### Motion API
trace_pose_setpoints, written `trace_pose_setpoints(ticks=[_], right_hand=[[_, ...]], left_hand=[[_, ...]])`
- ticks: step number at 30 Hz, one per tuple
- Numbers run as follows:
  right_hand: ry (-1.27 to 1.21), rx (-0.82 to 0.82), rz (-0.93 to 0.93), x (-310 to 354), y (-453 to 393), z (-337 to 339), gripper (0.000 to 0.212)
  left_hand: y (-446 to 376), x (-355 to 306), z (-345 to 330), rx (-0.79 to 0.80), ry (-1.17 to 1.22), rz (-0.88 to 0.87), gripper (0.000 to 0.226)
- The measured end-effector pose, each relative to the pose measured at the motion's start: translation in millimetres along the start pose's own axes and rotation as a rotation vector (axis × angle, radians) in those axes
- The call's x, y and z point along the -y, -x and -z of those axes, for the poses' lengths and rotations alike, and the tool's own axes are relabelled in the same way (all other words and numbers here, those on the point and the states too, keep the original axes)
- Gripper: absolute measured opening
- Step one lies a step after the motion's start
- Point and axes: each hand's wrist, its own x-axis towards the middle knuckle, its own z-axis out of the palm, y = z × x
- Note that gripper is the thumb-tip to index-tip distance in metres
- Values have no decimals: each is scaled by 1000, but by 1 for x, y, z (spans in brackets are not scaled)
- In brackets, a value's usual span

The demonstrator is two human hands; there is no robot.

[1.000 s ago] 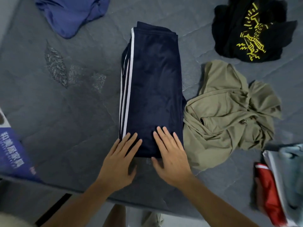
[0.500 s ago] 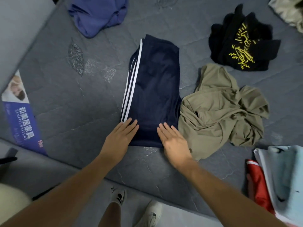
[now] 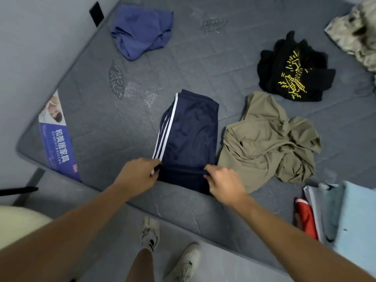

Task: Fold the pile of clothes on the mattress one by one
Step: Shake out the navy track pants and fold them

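A bare bedroom at home, by the looks of it: a grey quilted mattress (image 3: 114, 127) (its printed sales label (image 3: 58, 143) on one corner) strewn with loose clothes, pale plain walls (image 3: 30, 47) close around.

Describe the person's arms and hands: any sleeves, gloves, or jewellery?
Both forearms are bare to the frame's edge, with no sleeves in view. The left hand and right hand wear no gloves, and no rings, watch or bracelets show.
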Motion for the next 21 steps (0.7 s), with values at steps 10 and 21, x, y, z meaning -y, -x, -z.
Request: trace_pose_setpoints(ticks=[10,21], right_hand=[[83,-185,-146,-46,-183,112,25],[68,-302,-127,-28,-187,-5,66]], left_hand=[[-212,6,73,-220,75,19,22],[-217,8,-14,-178,-161,-381,59]])
